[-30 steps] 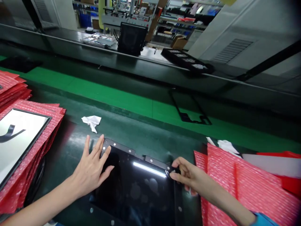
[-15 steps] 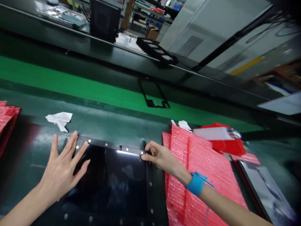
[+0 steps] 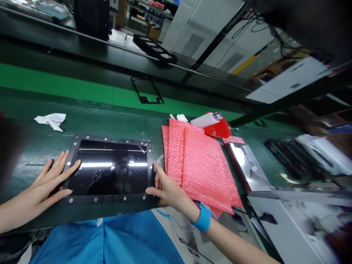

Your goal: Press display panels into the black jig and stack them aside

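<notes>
A flat black display panel (image 3: pixel 118 176) lies on the dark green bench, with a dark border dotted with round white spots and a glossy, smudged surface. My left hand (image 3: pixel 52 179) rests on its left border, fingers spread and stretched out. At the opposite edge is my right hand (image 3: pixel 165 185), with a blue band round the wrist. Its thumb touches the lower right border and its index finger the right side, the two apart; the other fingers are curled. A thin clear film seems to lift at the panel's upper right corner.
Pink bubble-wrap bags (image 3: pixel 203 165) lie right of the panel. Behind them are a white bottle (image 3: pixel 206 120) and a red tray (image 3: pixel 220 128). A crumpled white tissue (image 3: pixel 52 120) lies at left; a thin black frame (image 3: pixel 147 91) sits on the green strip.
My view has swung right and down, showing the whole panel. My right hand has moved from the panel's upper right corner down its right side. My left hand stays at the left border.
</notes>
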The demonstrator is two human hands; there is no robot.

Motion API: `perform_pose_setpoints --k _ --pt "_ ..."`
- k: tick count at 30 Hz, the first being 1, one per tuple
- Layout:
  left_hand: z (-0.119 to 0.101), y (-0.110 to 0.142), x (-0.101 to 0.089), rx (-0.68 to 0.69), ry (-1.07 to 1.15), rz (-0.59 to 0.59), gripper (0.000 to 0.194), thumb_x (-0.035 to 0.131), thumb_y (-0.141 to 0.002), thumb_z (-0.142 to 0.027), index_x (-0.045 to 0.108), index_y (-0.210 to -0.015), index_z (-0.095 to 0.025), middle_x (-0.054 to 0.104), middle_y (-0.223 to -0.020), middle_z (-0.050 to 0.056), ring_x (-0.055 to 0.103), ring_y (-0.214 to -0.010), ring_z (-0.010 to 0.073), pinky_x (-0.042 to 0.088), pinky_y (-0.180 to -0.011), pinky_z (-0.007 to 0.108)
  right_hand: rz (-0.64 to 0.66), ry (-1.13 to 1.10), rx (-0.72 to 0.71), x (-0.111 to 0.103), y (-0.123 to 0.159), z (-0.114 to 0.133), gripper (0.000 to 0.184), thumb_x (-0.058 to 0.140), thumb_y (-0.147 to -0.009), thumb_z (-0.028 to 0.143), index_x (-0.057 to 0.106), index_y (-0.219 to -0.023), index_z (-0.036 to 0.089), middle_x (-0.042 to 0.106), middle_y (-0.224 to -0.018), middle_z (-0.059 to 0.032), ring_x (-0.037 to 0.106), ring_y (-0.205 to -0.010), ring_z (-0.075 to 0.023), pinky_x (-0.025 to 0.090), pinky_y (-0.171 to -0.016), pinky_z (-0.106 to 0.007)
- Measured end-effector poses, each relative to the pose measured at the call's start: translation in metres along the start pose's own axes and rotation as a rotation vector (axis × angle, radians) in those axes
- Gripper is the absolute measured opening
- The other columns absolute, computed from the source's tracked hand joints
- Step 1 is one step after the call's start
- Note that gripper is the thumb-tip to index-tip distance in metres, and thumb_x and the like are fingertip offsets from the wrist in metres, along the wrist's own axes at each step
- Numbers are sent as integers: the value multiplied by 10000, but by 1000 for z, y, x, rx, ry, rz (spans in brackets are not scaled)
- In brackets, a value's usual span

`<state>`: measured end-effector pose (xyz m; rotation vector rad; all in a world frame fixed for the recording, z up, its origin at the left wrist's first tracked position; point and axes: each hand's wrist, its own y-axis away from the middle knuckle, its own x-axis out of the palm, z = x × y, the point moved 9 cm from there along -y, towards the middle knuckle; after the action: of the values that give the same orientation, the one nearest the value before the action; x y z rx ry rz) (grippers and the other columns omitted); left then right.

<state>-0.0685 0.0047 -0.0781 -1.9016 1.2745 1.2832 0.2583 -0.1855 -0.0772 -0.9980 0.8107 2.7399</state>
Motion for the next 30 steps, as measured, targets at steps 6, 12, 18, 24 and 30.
perform_pose_setpoints --k 6,12,18,24,30 --pt "1 -5 -1 -154 79 1 639 438 -929 -513 196 -1521 -503 55 -1647 -94 60 -1512 314 177 -1176 640 120 144 95 4 -7 6 1251 840 -742 302 -78 -1573 124 561 -697 36 571 -642 -208 379 -576 -286" --pt "-4 -7 2 -257 115 -50 584 409 -933 -525 265 -1500 -517 -33 -1646 -121 29 -1512 330 160 -1168 654 -61 177 48 6 3 8 1086 774 -806 364 54 -1583 125 588 -771 1 598 -686 -225 419 -615 -302" --pt "-25 -3 -2 -155 -115 -266 604 356 -951 -472 241 -1542 -421 74 -1662 -42 148 -1515 322 148 -1210 589 -422 116 -123 4 21 11 620 364 -1025 479 342 -1502 83 560 -801 -39 594 -701 -214 440 -620 -309" --pt "-37 -4 -5 -142 -172 -329 695 340 -969 -479 84 -1588 -292 127 -1658 29 175 -1514 303 133 -1230 532 -516 55 -172 6 23 11 558 403 -1018 481 450 -1433 111 535 -735 -3 588 -646 -182 433 -599 -273" --pt "-33 -1 -5 -97 -175 -295 940 487 -882 -629 40 -1591 -205 92 -1657 110 108 -1516 367 131 -1212 578 -354 187 -245 -11 14 22 548 441 -1015 453 437 -1442 110 627 -773 -23 625 -673 -208 458 -609 -305"
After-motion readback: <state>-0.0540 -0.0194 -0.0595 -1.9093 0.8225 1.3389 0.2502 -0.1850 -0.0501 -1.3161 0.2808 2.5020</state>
